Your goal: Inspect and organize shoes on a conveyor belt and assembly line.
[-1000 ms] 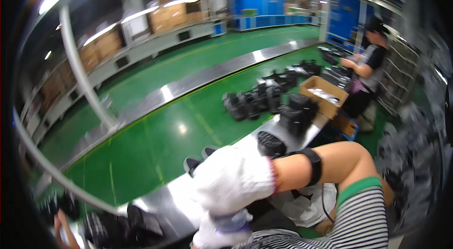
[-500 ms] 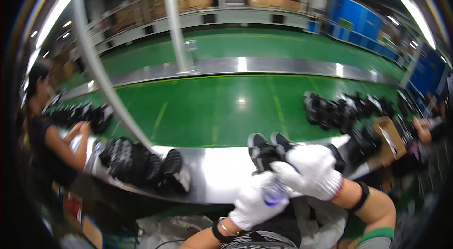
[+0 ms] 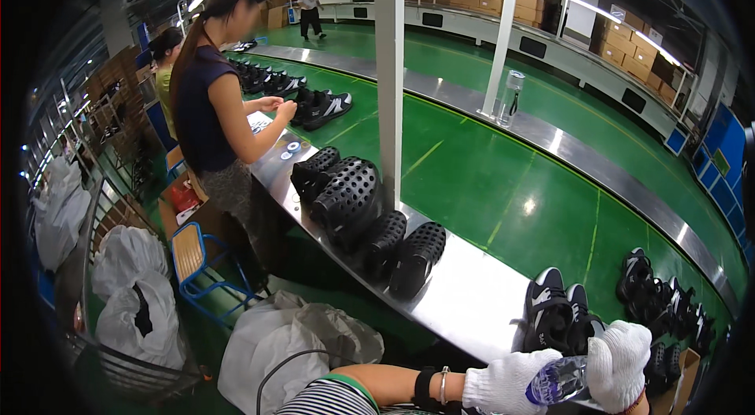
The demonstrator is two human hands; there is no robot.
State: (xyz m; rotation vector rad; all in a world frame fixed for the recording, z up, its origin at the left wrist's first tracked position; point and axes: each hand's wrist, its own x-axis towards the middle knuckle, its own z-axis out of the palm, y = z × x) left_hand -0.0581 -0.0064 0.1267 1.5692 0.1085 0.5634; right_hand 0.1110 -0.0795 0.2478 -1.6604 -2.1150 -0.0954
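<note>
My left hand (image 3: 503, 385), in a white knit glove, is closed around a clear plastic bottle (image 3: 568, 378) with a purple-blue label. The bottle lies tilted, its far end pointing right. My right hand (image 3: 620, 366), also gloved, is closed at that end, which its fingers hide. Just beyond my hands, a pair of black and grey sneakers (image 3: 550, 311) stands on the metal workbench (image 3: 476, 301).
Several black perforated clogs (image 3: 346, 199) stand along the bench to the left, by a white post (image 3: 389, 85). A co-worker (image 3: 224, 93) stands past them. Behind lie a blue-framed stool (image 3: 189, 252) and white bags (image 3: 267, 344). More shoes (image 3: 664, 289) are at the right.
My view has swung left, bringing the co-worker, the stool and the bags into fuller sight. My hands now appear lower and farther right, with the bottle still between them, showing more of its side.
</note>
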